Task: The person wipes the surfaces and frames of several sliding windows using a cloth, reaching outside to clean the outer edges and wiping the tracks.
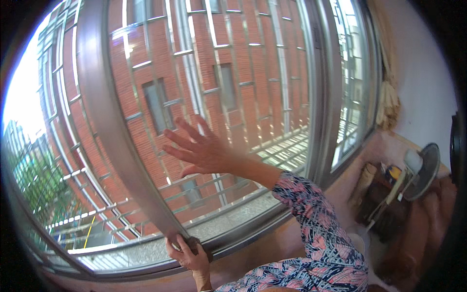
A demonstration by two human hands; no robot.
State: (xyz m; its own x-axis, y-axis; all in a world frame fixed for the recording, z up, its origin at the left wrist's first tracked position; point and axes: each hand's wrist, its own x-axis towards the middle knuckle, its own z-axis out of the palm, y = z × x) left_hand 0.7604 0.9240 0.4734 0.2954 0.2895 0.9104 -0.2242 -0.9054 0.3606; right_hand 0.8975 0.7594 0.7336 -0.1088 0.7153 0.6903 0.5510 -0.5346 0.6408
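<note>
My left hand (189, 257) has its fingers curled around the lower end of an aluminium window stile (131, 171). A small dark brown thing (195, 245) shows between its fingers and the stile; what it is I cannot tell. My right hand (204, 149) is spread with fingers apart in front of the window pane (248, 106), holding nothing. Whether its palm touches the glass is not clear. The right arm wears a patterned sleeve (321, 219) and reaches in from the lower right.
Metal security bars (193, 73) stand outside, before a red brick building (160, 54). The sill track (240, 237) runs below the pane. At right are a gathered curtain (388, 102), an electric fan (425, 171) and brown furniture (427, 219).
</note>
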